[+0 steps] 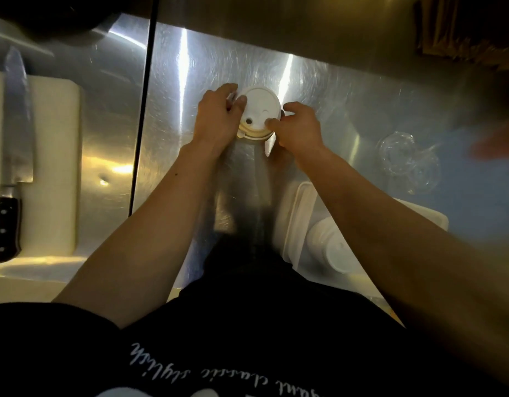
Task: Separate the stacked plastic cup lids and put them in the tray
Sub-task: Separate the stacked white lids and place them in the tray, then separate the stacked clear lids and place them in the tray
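Far left of frame: one kitchen knife (14, 133) lying on one white cutting board (51, 164) atop the steel table (173, 90). Centre, upper half: one stack of white cup lids (259, 113), number in the stack impossible to tell, layered rims showing at its near edge. Left hand (217, 118) cupped against the stack's left rim, fingers (241, 102) curled and pressing the side; right hand (297, 128) at the right rim, thumb set on the top lid, remaining fingers folded around the edge, exact pinch unclear. Judged best for the peel: lower lids braced by the left, top rim lifted by the right thumb at one point, not twisted, one lid only. Lower right: one white tray (297, 213) holding at least one white lid (337, 250), partly hidden behind the forearm. Right: clear plastic lids (405, 159), apparently two or three, overlapping on the table.
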Demonstrator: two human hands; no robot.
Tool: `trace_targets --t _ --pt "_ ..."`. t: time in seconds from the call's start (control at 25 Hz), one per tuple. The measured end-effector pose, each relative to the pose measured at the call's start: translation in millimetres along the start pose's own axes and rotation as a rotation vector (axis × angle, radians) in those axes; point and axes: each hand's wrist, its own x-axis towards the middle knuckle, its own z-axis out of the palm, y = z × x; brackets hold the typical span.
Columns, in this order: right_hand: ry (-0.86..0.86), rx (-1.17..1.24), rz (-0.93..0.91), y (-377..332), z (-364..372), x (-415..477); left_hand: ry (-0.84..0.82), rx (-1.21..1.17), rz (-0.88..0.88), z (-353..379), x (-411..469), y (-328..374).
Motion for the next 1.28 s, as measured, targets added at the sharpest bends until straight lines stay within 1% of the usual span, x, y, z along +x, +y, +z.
trace_targets --t 0.12,0.2,0.4,0.72,1.04,1.28 --pt "-0.021 0.017 -0.007 1 -8 -8 0.021 -0.004 0.005 -5 -15 5" --pt "-0.014 0.006 -0.045 2 -16 -15 0.031 0.015 0.051 -9 -25 9" --pt "-0.018 -0.143 -0.204 4 -32 -40 0.029 0.177 0.177 -17 -50 16" --pt "0.148 -0.282 -0.399 30 -59 -76 0.052 0.182 0.328 -12 -88 27" --pt "0.279 -0.275 -0.459 65 -108 -94 0.032 0.168 0.417 21 -125 68" --pt "0.303 -0.278 -0.490 105 -161 -91 0.084 0.204 0.445 70 -146 112"
